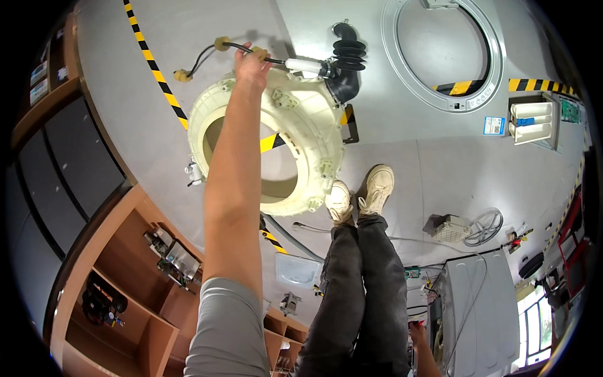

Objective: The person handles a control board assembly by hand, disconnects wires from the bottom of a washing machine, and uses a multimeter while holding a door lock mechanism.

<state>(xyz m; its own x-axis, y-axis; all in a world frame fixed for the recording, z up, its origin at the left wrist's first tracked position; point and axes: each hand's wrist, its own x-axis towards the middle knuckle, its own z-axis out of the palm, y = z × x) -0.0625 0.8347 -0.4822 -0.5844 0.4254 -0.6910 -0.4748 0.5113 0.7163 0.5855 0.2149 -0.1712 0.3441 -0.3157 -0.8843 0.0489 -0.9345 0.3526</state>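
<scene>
My left hand [252, 68] reaches far forward over the cream plastic washing-machine tub half [304, 135]. Its fingers are closed round a black cable [237, 45] that carries several yellow foam pieces [183, 75]. The cable's right end runs to a white cylinder [303, 65]. Beside that cylinder lies a black corrugated rubber hose [348, 55]. My right hand [418, 333] is low at the right of my legs, partly seen, with closed fingers at a small red thing I cannot make out.
A grey front panel with a round opening [389, 38] lies at the far right, near a detergent drawer [532, 122]. My shoes [378, 187] stand right of the tub. Wooden shelves [135, 220] line the left. A grey metal cabinet [480, 308] sits at lower right.
</scene>
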